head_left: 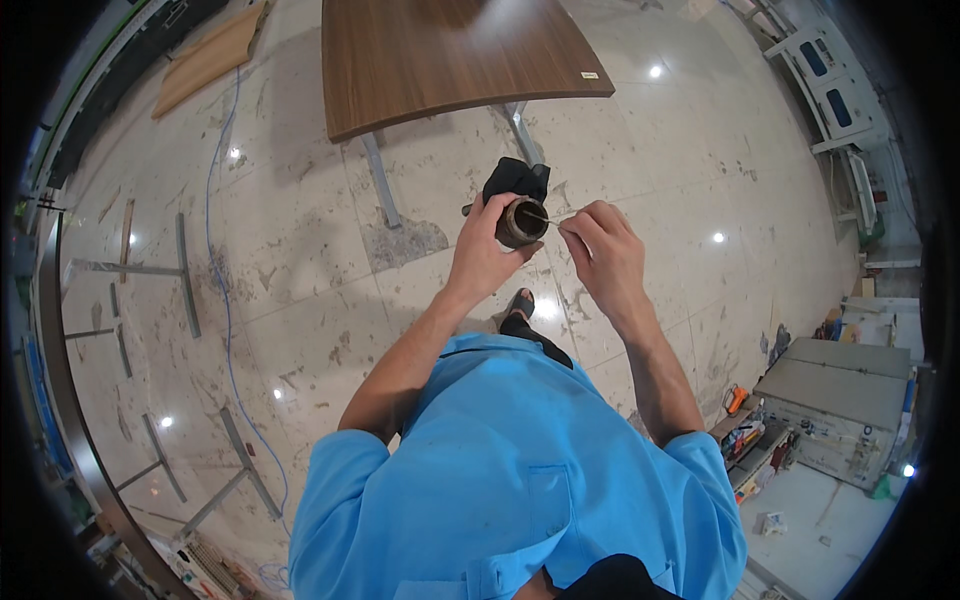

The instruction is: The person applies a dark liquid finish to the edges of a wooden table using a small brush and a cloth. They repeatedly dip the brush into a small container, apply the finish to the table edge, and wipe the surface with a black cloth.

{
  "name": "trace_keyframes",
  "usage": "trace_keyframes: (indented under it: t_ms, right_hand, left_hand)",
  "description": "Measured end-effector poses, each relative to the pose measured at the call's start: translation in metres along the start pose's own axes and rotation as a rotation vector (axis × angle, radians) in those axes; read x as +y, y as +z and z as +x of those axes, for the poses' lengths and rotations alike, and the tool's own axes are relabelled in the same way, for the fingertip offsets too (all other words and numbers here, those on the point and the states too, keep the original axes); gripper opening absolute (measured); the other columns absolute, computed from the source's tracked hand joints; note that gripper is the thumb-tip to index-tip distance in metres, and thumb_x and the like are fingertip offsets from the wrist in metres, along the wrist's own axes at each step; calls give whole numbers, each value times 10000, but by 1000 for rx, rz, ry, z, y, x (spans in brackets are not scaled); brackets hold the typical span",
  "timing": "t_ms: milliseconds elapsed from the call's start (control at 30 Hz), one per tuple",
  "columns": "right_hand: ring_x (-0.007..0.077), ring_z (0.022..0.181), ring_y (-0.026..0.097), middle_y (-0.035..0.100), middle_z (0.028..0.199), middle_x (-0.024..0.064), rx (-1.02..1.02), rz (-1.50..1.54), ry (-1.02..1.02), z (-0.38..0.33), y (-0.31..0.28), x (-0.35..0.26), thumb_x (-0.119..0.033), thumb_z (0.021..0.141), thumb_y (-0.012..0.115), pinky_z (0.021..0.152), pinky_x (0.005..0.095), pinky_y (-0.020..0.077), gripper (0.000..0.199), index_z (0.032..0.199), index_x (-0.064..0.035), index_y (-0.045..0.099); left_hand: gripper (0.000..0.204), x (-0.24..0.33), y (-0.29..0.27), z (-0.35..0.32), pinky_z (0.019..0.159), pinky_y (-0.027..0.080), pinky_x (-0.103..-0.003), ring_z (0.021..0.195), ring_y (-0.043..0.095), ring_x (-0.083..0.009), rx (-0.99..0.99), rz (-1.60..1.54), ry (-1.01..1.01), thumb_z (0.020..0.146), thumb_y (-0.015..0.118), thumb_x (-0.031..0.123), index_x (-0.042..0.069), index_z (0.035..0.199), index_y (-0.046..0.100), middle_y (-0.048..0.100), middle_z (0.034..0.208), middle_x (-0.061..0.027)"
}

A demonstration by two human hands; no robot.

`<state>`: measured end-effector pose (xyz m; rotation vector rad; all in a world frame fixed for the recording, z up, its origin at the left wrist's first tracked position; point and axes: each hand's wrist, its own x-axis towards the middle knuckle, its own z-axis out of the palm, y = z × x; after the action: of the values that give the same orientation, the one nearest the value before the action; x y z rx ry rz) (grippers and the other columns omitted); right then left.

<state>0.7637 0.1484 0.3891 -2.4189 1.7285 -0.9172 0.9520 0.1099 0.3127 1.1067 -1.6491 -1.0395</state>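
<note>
Metal cylinder (519, 222) gripped by left hand (485, 250); right hand (603, 250) pinches thin rod (537, 217).

1. Dark cylindrical tool head (520, 222), open round mouth tilted toward the camera, black body behind it, held up above the pale floor.
2. Thin rod (538, 217), slanting, tip inside that mouth.

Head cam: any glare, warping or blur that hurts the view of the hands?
Head view: strong fisheye, the wooden tabletop edges bow and the corners go black. Ceiling lights throw small bright glints on the glossy floor, none over the hands. Left hand gripping the dark cylinder and right hand pinching a thin wire are evenly lit and fairly sharp.
</note>
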Motion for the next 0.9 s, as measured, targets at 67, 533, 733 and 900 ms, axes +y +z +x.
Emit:
trace_keyframes:
  t_ms: [67,533,733,900]
  right_hand:
    - [257,883,659,630,914,43,15,14,2,0,0,1,-79,875,772,703,400,552,97,931,-106,697]
    - [174,701,669,713,863,88,-114,367,345,-5,7,19,-31,883,805,634,316,521,110,988,-23,771]
    - [185,746,690,719,877,95,-119,428,411,-7,12,25,-26,888,798,640,320,523,113,998,-24,770]
    - [224,774,713,715,888,103,-108,298,330,-3,4,20,-37,890,789,666,350,545,104,988,-30,754]
  left_hand:
    - [626,-1,1,0,957,562,-392,1130,677,-291,-2,-16,-13,748,930,88,67,1290,617,618,1228,-121]
    - [646,-1,0,3,980,546,-397,1165,657,-303,-20,6,-1,760,920,124,63,1318,600,606,1245,-140]
    - [651,-4,1,7,993,539,-411,1169,655,-314,-44,-5,-23,758,918,126,61,1321,598,607,1249,-146]
    - [648,-2,0,11,993,535,-410,1160,654,-327,-46,23,-7,757,915,120,68,1322,600,604,1250,-152]
